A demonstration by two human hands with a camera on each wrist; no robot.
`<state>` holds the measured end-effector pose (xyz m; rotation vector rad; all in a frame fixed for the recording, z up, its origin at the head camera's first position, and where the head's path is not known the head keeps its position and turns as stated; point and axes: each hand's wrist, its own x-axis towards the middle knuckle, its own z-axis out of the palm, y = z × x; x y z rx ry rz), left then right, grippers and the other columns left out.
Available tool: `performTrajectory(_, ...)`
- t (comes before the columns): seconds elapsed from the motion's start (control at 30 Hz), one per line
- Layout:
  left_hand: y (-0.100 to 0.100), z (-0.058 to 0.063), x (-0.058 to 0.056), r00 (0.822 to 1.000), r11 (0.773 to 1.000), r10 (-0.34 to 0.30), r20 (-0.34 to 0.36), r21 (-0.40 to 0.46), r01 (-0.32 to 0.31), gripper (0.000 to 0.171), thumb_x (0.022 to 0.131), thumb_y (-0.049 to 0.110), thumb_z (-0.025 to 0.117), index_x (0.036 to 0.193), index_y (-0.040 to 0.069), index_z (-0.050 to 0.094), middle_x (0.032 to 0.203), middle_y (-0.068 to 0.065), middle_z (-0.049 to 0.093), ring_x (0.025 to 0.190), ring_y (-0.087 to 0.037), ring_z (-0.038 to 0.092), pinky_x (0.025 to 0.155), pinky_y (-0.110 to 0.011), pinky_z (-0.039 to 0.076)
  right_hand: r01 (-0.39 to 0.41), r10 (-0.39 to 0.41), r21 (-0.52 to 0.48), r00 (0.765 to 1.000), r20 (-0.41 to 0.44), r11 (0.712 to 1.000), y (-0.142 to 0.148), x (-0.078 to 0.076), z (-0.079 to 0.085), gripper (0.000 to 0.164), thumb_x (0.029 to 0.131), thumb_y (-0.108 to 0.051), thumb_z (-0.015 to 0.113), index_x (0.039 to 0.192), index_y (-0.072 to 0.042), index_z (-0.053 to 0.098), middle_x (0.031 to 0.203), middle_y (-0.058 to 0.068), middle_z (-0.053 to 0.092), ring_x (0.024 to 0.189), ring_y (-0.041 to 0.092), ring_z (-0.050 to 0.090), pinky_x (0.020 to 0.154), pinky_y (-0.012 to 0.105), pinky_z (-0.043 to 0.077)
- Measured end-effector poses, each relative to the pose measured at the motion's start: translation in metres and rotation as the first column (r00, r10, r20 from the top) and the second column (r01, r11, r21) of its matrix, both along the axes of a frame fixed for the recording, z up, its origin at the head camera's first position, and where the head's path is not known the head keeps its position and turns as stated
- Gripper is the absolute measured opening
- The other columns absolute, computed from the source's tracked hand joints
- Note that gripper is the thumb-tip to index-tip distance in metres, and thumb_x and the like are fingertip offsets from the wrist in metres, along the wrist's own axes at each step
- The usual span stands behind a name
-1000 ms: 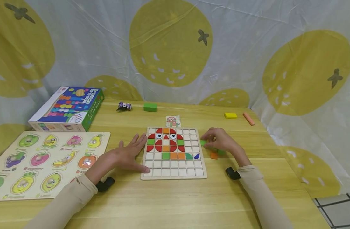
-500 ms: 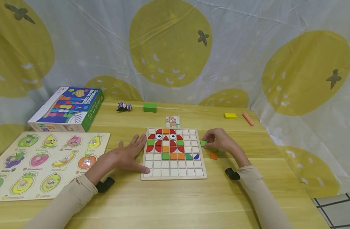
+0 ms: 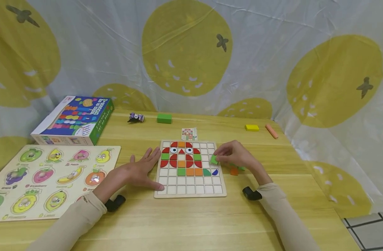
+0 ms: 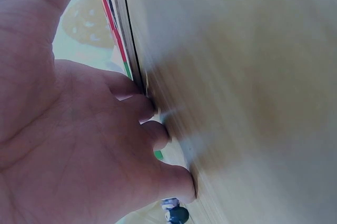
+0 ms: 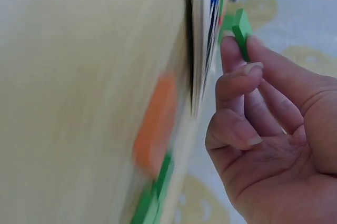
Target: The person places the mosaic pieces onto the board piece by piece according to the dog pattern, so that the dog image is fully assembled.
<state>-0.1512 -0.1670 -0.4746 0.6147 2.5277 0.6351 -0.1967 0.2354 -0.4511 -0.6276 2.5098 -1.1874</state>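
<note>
A wooden grid board (image 3: 189, 190) lies in the middle of the table, with red, orange, green, white and blue pieces set in its cells. My left hand (image 3: 139, 171) is spread at the board's left side, its thumb on the lower left corner and its fingers along the edge; in the left wrist view the palm (image 4: 79, 129) shows. Between thumb and fingertips my right hand (image 3: 236, 153) pinches a green square tile (image 3: 214, 159), held over the right columns of the board. The right wrist view shows that tile (image 5: 241, 32) tilted on edge.
Right of the board lie an orange tile (image 3: 234, 171) and green tiles (image 5: 145, 205). A pattern card (image 3: 189, 134) sits behind it. Farther off are a green block (image 3: 164, 118), a yellow block (image 3: 252, 128) and an orange stick (image 3: 271, 131). A fruit puzzle (image 3: 61, 181) and a box (image 3: 73, 120) stand left.
My right hand has moved left from the loose tiles, carrying the green tile from beside the board to above its right side. My left hand has stayed in place.
</note>
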Motion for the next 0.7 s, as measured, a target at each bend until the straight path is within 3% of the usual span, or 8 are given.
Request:
performTrajectory(0.17, 0.000, 0.004, 0.003, 1.000, 1.000, 0.007, 0.008, 0.006, -0.007, 0.144, 0.076, 0.083, 0.078, 0.174, 0.011, 0.001, 0.182, -0.010, -0.009, 0.166, -0.038, -0.015, 0.117, -0.083, -0.014, -0.086, 0.087, -0.020, 0.995, 0.057, 0.996, -0.033, 0.010, 0.002, 0.010, 0.097, -0.008, 0.081, 0.105, -0.004, 0.085, 0.099, 0.006, 0.082, 0.071, 0.017, 0.066, 0.065, 0.024, 0.055)
performTrajectory(0.37, 0.002, 0.005, 0.002, 1.000, 1.000, 0.004, 0.008, -0.017, -0.004, 0.145, 0.076, 0.085, 0.077, 0.174, 0.010, 0.002, 0.182, -0.010, -0.009, 0.166, -0.038, -0.014, 0.117, -0.083, -0.012, -0.210, 0.212, -0.067, 0.977, 0.024, 0.975, -0.073, 0.024, 0.001, 0.005, 0.094, -0.007, 0.085, 0.097, -0.004, 0.085, 0.088, 0.003, 0.081, 0.070, 0.014, 0.069, 0.066, 0.023, 0.057)
performTrajectory(0.43, 0.001, 0.003, 0.001, 1.000, 1.000, -0.005, 0.000, -0.012, 0.005, 0.145, 0.076, 0.086, 0.076, 0.174, 0.011, 0.002, 0.182, -0.010, -0.009, 0.166, -0.038, -0.015, 0.116, -0.084, -0.012, -0.223, 0.223, -0.057, 0.975, 0.005, 0.973, -0.086, 0.028, 0.001, 0.004, 0.092, -0.007, 0.086, 0.094, -0.004, 0.085, 0.086, 0.000, 0.081, 0.073, 0.012, 0.072, 0.071, 0.024, 0.060)
performTrajectory(0.53, 0.003, 0.012, 0.005, 1.000, 1.000, -0.013, 0.013, 0.015, 0.013, 0.140, 0.080, 0.079, 0.078, 0.174, 0.009, 0.002, 0.182, -0.014, -0.008, 0.165, -0.042, -0.014, 0.114, -0.086, -0.014, -0.233, 0.232, -0.029, 0.972, -0.022, 0.972, -0.101, 0.032, 0.001, 0.004, 0.091, -0.007, 0.088, 0.090, -0.005, 0.085, 0.082, -0.003, 0.079, 0.072, 0.006, 0.070, 0.071, 0.023, 0.060)
performTrajectory(0.7, 0.001, 0.003, 0.001, 1.000, 1.000, 0.002, 0.005, -0.017, -0.001, 0.145, 0.075, 0.087, 0.076, 0.174, 0.013, 0.000, 0.182, -0.009, -0.009, 0.166, -0.037, -0.015, 0.117, -0.084, -0.013, -0.226, 0.226, 0.004, 0.973, -0.051, 0.974, -0.114, 0.036, 0.000, 0.006, 0.089, -0.006, 0.089, 0.086, -0.007, 0.085, 0.078, -0.005, 0.078, 0.071, 0.004, 0.067, 0.070, 0.020, 0.058)
